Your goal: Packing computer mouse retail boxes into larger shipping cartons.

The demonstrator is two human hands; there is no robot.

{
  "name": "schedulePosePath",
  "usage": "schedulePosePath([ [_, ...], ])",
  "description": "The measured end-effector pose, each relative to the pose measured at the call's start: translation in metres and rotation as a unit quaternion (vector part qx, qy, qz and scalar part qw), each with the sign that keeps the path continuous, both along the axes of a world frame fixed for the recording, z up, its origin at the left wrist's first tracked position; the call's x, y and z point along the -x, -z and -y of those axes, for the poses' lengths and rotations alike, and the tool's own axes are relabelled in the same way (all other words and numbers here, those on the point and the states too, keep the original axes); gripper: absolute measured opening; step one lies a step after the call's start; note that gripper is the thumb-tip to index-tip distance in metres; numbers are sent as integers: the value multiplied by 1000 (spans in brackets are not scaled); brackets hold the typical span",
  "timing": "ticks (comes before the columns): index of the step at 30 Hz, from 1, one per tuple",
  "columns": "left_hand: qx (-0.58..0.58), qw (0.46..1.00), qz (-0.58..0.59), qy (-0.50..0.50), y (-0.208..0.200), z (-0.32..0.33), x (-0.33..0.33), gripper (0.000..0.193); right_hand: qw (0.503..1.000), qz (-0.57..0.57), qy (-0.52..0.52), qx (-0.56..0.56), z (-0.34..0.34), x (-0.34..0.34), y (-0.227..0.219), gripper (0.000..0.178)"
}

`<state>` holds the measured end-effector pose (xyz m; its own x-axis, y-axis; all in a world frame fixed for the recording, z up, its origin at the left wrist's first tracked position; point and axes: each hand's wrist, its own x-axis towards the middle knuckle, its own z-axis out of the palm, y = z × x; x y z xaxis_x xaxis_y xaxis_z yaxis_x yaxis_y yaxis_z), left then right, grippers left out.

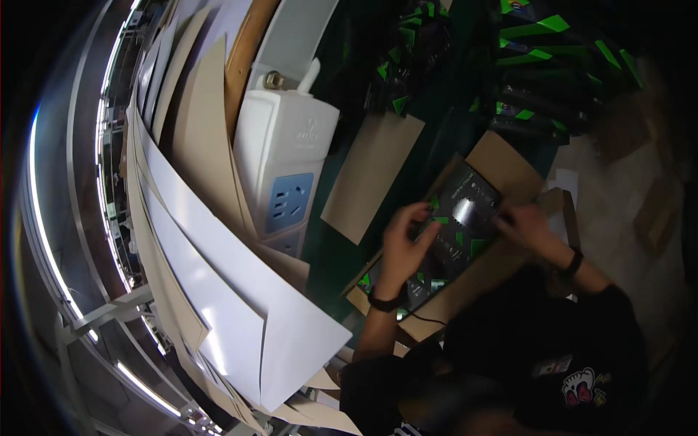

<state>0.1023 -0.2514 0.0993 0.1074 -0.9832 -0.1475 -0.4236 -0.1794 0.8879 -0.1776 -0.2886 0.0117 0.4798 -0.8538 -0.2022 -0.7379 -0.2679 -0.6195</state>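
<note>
A glossy black box with green accents (465,196) lies tilted in an open brown cardboard carton (509,163). More black-and-green printed surface shows below it, toward the carton's near left corner. My left hand (407,243) has its fingers curled and thumb bent at the box's left edge. At the opposite edge my right hand (525,225) is closed, fingertips against the box; motion blurs it a little. Both wrists carry dark bands. The undersides of the box and the fingertips beneath are hidden.
A flat cardboard piece (374,178) lies on the dark green surface left of the carton. Several black-and-green packages (538,94) are piled beyond. At left stand a white power socket unit (280,145) and a stack of white and brown sheets (218,269).
</note>
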Motion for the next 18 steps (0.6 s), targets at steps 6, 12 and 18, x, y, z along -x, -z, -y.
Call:
schedulePosePath([
  [6, 74, 953, 103, -275, 50, -98, -106, 25, 970, 106, 207, 69, 17, 37, -20, 29],
  [12, -149, 925, 348, 36, 136, 43, -221, 79, 972, 219, -70, 41, 31, -28, -73, 26],
  [18, -226, 857, 462, 22, 252, 87, -269, 106, 982, 179, 25, -52, -4, 33, -51, 21],
])
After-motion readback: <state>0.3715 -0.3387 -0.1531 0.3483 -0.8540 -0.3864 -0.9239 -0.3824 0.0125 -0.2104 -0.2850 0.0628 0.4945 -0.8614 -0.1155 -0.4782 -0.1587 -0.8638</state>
